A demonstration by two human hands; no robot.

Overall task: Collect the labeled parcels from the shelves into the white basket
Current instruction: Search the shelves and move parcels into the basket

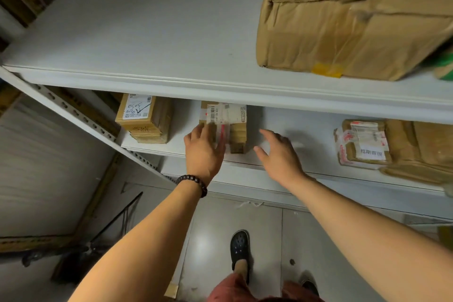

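Both bare forearms reach forward from the bottom of the view, the left from the lower left and the right from the lower right, angled towards each other. The left hand (pixel 204 152) is back-up, with a dark bead bracelet (pixel 193 182) round its wrist. Its fingers (pixel 196 133) point ahead against the left side of a labeled parcel (pixel 228 117), the thumb laid on the parcel's front; whether they clasp it cannot be told. The right hand (pixel 279 152), slightly blurred, is palm-down just past the front edge of the shelf (pixel 306 127), fingers straight and spread, thumb out to the left, holding nothing.
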